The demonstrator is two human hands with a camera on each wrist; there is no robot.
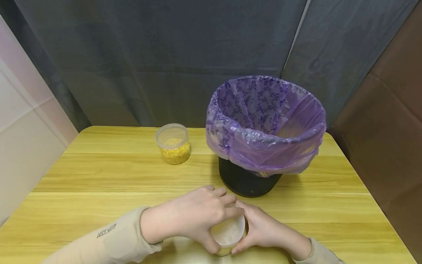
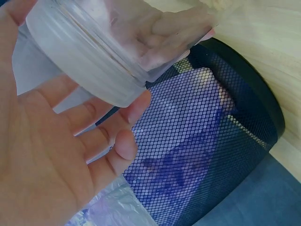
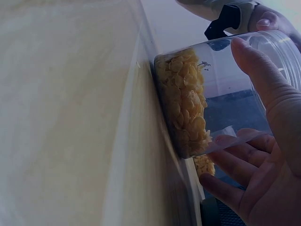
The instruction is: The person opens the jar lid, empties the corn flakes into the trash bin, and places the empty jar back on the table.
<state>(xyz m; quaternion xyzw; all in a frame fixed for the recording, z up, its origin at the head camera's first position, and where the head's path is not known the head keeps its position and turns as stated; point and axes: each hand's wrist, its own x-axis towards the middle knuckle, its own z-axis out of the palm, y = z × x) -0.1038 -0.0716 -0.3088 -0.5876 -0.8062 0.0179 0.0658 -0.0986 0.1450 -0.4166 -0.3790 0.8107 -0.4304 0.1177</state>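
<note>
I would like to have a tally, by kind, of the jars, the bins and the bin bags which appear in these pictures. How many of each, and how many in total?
Jars: 2 (held jar, far jar)
Black mesh bin: 1
Purple bin bag: 1
Total: 4

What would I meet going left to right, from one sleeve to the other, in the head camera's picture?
Left sleeve, left hand, jar held between the hands, right hand, right sleeve.
</note>
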